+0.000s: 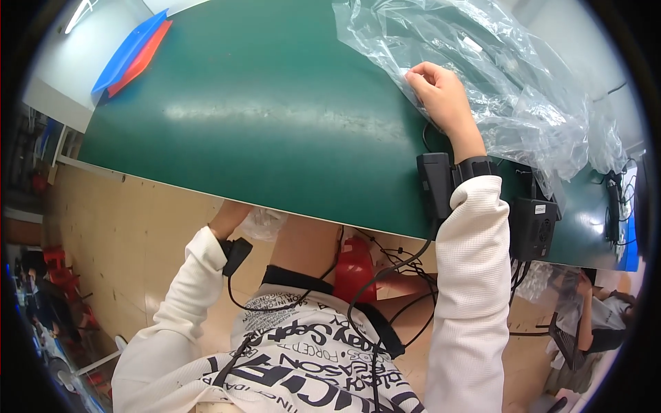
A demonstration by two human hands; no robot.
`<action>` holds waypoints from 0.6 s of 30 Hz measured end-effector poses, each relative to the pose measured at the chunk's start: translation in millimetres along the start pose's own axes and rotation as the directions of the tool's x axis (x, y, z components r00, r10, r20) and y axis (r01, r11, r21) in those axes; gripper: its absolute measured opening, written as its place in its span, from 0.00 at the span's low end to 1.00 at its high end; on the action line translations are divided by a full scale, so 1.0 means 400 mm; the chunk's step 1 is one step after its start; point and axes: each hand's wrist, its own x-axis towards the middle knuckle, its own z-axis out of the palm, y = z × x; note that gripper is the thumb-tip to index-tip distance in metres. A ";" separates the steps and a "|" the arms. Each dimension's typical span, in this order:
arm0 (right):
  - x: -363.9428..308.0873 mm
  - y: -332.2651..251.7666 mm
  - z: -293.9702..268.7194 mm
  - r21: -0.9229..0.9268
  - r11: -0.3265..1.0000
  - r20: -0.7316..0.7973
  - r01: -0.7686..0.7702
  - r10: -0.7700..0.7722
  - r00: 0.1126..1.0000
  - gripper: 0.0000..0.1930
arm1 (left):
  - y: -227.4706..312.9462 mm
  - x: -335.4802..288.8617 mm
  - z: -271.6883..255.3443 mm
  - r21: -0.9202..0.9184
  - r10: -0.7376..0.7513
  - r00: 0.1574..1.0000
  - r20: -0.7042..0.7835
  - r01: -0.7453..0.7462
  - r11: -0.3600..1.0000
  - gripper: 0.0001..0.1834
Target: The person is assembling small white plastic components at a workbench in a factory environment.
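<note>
My right hand (441, 93) rests on the green table (261, 117), its fingers closed on the edge of a large crumpled clear plastic bag (496, 76) that spreads over the table's right side. My left hand (227, 219) reaches under the table's near edge; only the wrist and part of the hand show, next to a bit of clear plastic (263, 224) below the edge. Whether the left hand grips that plastic is hidden. Black devices are strapped to both wrists, the one on the right wrist (435, 182) with cables hanging down.
Flat blue and red trays (134, 55) lie at the table's far left corner. A black box (533, 227) with cables sits at the near right edge. A red object (354, 268) lies on my lap. Another person (592, 323) sits at lower right. Wooden floor at left.
</note>
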 end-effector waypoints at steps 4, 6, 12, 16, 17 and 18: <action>-0.003 -0.013 -0.001 -0.027 1.000 0.017 -0.005 0.005 1.000 0.15 | -0.047 0.012 0.013 0.101 0.051 0.994 0.095 -0.060 0.993 0.16; -0.004 -0.015 -0.002 -0.029 1.000 0.010 -0.008 0.008 1.000 0.15 | -0.067 0.030 0.013 0.165 0.084 0.984 0.156 -0.110 0.980 0.16; -0.002 -0.017 0.002 -0.077 0.997 0.013 0.016 -0.015 1.000 0.15 | -0.101 0.077 0.009 0.330 0.161 0.928 0.337 -0.277 0.903 0.14; -0.002 -0.004 -0.005 -0.075 0.997 0.021 0.013 -0.011 1.000 0.14 | 0.023 0.074 -0.014 0.123 0.035 0.909 0.415 -0.094 0.988 0.12; -0.001 -0.004 -0.003 -0.060 0.998 0.031 0.022 -0.020 0.999 0.13 | 0.017 0.065 -0.019 0.078 0.086 0.937 0.337 -0.119 0.990 0.12; -0.001 -0.005 -0.002 -0.058 0.998 0.033 0.022 -0.021 0.999 0.13 | 0.011 0.054 -0.028 0.036 0.135 0.958 0.254 -0.149 0.988 0.13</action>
